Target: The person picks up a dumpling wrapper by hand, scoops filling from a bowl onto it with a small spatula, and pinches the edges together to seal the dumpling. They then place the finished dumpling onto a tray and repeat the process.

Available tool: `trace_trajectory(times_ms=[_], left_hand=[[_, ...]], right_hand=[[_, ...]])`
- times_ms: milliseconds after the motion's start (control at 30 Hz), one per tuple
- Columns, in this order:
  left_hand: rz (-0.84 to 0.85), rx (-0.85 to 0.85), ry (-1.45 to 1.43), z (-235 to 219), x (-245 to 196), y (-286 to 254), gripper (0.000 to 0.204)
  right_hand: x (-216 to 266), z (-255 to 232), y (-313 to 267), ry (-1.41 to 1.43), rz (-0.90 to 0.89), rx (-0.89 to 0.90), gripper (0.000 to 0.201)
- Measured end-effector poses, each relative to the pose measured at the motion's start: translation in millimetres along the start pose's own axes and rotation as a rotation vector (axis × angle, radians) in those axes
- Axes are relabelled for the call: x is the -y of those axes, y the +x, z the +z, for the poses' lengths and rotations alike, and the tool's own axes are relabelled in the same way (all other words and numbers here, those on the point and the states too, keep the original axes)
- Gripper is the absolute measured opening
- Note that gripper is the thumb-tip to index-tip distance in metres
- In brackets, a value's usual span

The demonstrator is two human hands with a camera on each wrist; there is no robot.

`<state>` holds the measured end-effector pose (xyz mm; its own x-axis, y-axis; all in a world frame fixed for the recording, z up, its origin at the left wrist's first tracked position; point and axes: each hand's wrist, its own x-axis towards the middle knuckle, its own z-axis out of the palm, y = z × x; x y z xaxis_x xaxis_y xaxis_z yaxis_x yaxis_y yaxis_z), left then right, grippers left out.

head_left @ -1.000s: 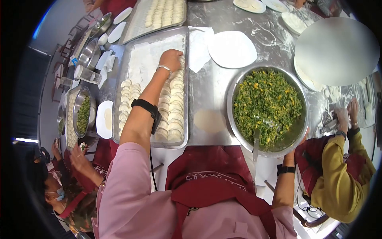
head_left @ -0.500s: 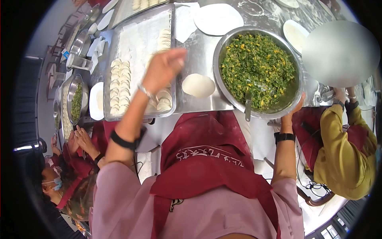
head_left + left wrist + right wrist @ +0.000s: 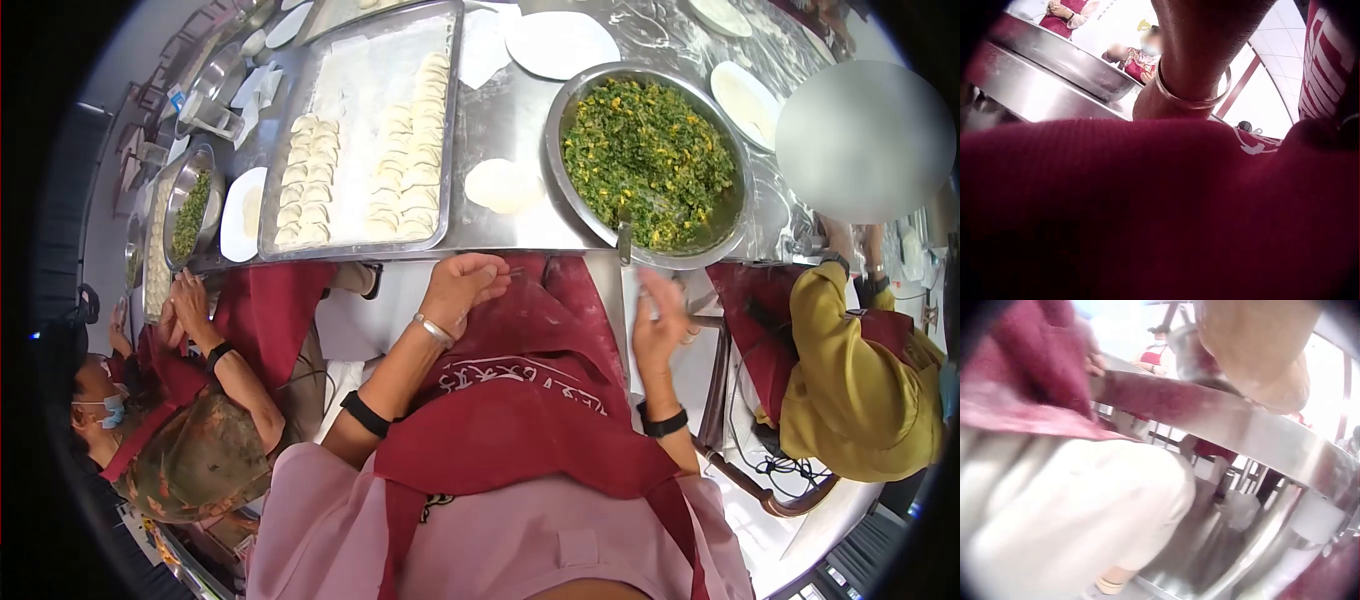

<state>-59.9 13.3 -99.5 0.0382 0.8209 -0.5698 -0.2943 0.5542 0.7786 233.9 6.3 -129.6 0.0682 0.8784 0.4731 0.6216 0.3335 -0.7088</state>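
My left hand [image 3: 460, 290] hovers over my dark red apron, just short of the table edge, its fingers loosely bent with nothing seen in them. In the left wrist view a silvery bangle [image 3: 1191, 102] circles that wrist, and the fingers are hidden. Blurred, my right hand [image 3: 659, 322] is below the steel bowl [image 3: 735, 215], fingers loose. The bowl is full of chopped green and yellow filling [image 3: 650, 160], with a flat metal handle [image 3: 625, 243] leaning out. Left of it lies a round dough wrapper [image 3: 503, 186]. Rows of folded dumplings [image 3: 405, 170] line a floured metal tray [image 3: 451, 120].
White plates [image 3: 562, 45] stand behind the bowl. People in red aprons work on both sides, one in a mustard sleeve [image 3: 835, 380] at right. A smaller bowl of filling [image 3: 190, 215] and a white plate [image 3: 240, 225] are at left. A chair [image 3: 790, 505] stands behind my right arm.
My left hand has drawn back from the dumpling tray to in front of my apron. The right hand has let go of the bowl's rim and dropped toward me. The head view has shifted.
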Motion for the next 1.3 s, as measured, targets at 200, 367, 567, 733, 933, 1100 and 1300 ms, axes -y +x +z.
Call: trace_trajectory(times_ms=[200,367,567,733,933,1100,1300], left_hand=[[-0.065,-0.010,-0.233,-9,11,3,0.025],[-0.031,-0.016,-0.371,-17,15,8,0.028],[-0.100,-0.025,-0.542,-15,9,13,0.040],[-0.085,0.003,-0.534,-15,12,17,0.038],[0.037,0.068,-0.428,1,2,2,0.029],[0.127,0.057,-0.191,13,-7,-13,0.028],[0.149,0.154,0.024,19,-19,-18,0.028]], right_hand=[[72,89,59,0.125,-0.221,0.297,0.036],[53,168,102,0.049,-0.222,0.279,0.038],[67,155,88,0.123,-0.292,0.414,0.032],[81,118,62,0.158,-0.263,0.571,0.047],[84,91,48,0.092,-0.331,0.683,0.064],[77,82,32,0.186,-0.246,0.639,0.054],[91,48,28,0.597,0.386,0.674,0.034]])
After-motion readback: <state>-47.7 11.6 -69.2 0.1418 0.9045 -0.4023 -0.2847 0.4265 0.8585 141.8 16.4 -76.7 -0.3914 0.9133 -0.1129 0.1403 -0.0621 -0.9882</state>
